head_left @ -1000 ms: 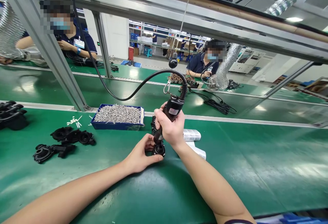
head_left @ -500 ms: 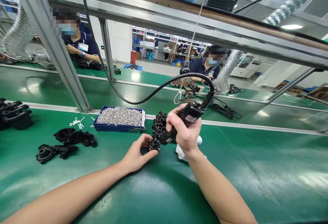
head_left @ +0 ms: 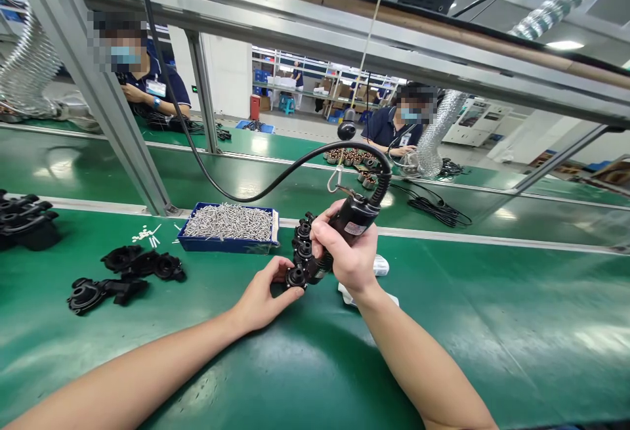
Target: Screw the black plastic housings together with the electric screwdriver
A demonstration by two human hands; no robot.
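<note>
Right hand grasps electric screwdriver, tilted; left hand pinches black round part, right of screw tray.

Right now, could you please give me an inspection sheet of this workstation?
Surface: green belt, glossy.
Job's things: black electric screwdriver, tilted, tip at small black part; similar parts stacked behind.
Clutter: blue tray of screws; black housings; white pieces.
Hands: left hand steadies the part; right hand grips the screwdriver.
Cables: black cord loops up from the screwdriver.
Surroundings: two seated people beyond the metal frame.
</note>
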